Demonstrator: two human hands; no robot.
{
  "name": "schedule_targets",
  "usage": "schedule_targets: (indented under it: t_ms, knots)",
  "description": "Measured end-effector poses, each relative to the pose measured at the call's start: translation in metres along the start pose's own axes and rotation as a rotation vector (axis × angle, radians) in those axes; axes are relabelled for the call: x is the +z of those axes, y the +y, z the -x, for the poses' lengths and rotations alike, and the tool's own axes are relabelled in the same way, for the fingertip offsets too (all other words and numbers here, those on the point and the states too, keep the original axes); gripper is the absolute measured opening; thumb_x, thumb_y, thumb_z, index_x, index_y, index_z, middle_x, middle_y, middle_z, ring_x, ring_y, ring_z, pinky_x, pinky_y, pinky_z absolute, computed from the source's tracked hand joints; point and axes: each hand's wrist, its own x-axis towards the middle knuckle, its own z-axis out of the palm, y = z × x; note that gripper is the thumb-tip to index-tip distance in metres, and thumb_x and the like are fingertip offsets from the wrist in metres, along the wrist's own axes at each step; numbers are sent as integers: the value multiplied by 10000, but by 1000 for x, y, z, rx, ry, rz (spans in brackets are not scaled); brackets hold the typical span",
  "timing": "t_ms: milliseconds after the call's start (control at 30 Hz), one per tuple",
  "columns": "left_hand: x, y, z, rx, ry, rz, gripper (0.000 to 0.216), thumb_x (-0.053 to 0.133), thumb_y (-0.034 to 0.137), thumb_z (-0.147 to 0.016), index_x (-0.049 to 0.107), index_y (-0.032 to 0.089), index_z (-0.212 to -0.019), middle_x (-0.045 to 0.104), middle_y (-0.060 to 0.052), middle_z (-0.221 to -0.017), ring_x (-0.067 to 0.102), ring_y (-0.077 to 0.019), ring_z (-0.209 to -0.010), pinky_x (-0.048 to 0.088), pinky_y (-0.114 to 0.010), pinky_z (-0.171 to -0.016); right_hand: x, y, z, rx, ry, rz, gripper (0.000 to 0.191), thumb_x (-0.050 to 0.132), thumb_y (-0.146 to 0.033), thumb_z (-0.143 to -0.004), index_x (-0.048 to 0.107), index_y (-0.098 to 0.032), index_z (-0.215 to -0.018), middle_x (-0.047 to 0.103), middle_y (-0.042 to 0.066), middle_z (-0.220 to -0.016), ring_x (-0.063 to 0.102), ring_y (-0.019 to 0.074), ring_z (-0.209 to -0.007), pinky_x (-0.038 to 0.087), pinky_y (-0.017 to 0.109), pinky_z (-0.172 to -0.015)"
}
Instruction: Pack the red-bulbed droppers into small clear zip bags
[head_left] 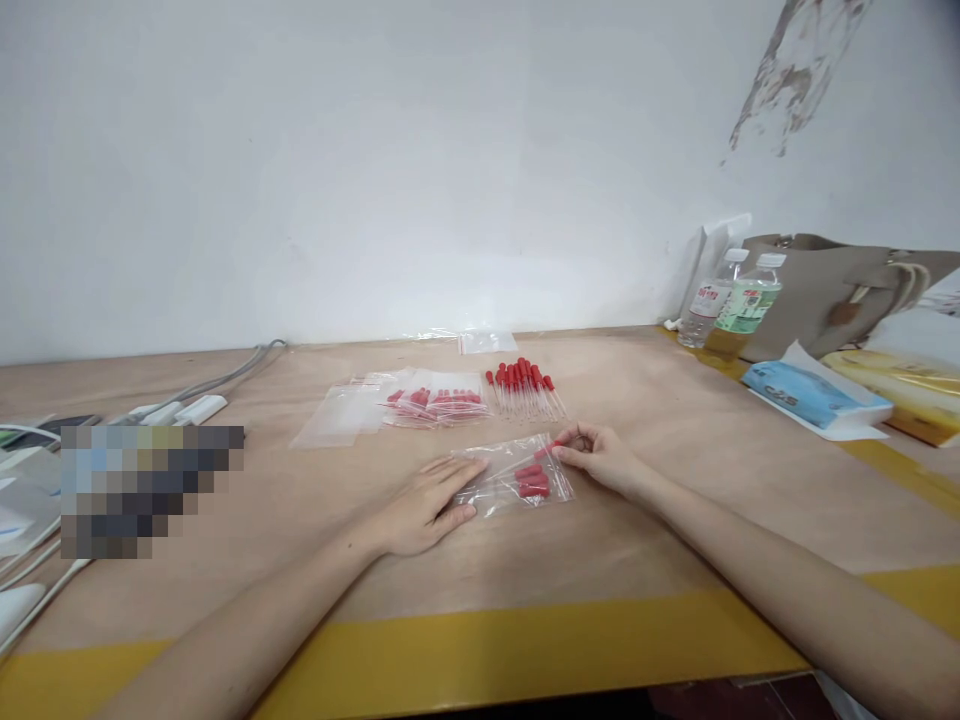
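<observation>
A small clear zip bag with several red-bulbed droppers inside lies on the wooden table in front of me. My left hand lies flat on the bag's left end, fingers stretched out. My right hand pinches a red-bulbed dropper at the bag's right opening. Behind the bag lie a loose row of red-bulbed droppers and a pile of filled bags. Empty clear bags lie to the left of that pile.
Two water bottles, a beige handbag and a blue tissue pack stand at the right back. Cables and white plugs lie at the left. A yellow strip runs along the table's near edge.
</observation>
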Motion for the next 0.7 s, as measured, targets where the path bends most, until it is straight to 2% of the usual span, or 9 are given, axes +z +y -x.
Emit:
schedule_targets:
  t_ms: [100, 167, 267, 333, 433, 533, 633, 700]
  knots:
    - [2, -2, 0, 7, -1, -4, 504, 355, 361, -919, 205, 248, -1386, 354, -38, -1380, 315, -206, -1261, 249, -399, -1056, 5, 1, -1, -124, 39, 195, 221, 659, -350, -639, 590, -160, -730, 486, -45, -548, 426, 82, -501, 354, 202, -484]
    - [2, -2, 0, 1, -5, -14, 507, 354, 366, -919, 204, 245, -1388, 351, -37, -1382, 309, -203, -1265, 239, -397, -1062, 11, 1, -2, -195, 64, 272, 203, 635, -352, -659, 617, -159, -719, 523, -12, -647, 462, 98, -568, 390, 225, -547]
    - [1, -1, 0, -9, -14, -23, 503, 353, 373, -918, 223, 233, -1383, 357, -45, -1379, 308, -203, -1267, 241, -399, -1061, 14, 1, -2, -299, 19, 289, 179, 577, -326, -705, 656, -167, -725, 562, 44, -850, 532, 137, -759, 427, 264, -706]
    - [0, 0, 0, -14, -26, -30, 485, 347, 371, -921, 249, 234, -1375, 351, -43, -1383, 306, -200, -1269, 239, -398, -1062, 11, 2, -3, -319, -29, 271, 176, 556, -305, -714, 666, -172, -746, 572, 54, -900, 544, 149, -824, 430, 272, -744]
    - [-1, 0, -1, -12, -47, -41, 463, 337, 370, -924, 273, 247, -1366, 330, -30, -1396, 289, -195, -1278, 227, -396, -1067, -2, 1, -15, -175, 6, 269, 208, 548, -327, -715, 641, -161, -799, 606, 40, -786, 559, 138, -700, 444, 255, -642]
    - [-1, -1, -1, -10, -51, -38, 464, 335, 376, -925, 267, 257, -1368, 325, -26, -1399, 281, -193, -1283, 219, -400, -1070, -18, -6, -42, -25, 197, 368, 226, 560, -320, -701, 612, -145, -835, 612, 22, -667, 542, 121, -585, 423, 224, -560]
    - [-1, -2, 0, -8, -50, -30, 462, 336, 378, -924, 266, 267, -1368, 325, -20, -1399, 278, -190, -1285, 217, -399, -1071, -27, -15, -77, 55, 373, 557, 185, 568, -264, -681, 621, -142, -809, 647, 57, -786, 577, 138, -696, 414, 212, -607]
    - [0, -3, 0, -3, -57, -26, 465, 337, 381, -924, 262, 269, -1369, 318, -15, -1403, 273, -187, -1288, 216, -397, -1072, -27, -19, -98, 135, 380, 623, 170, 579, -293, -670, 626, -145, -741, 651, 70, -775, 588, 165, -721, 410, 229, -613]
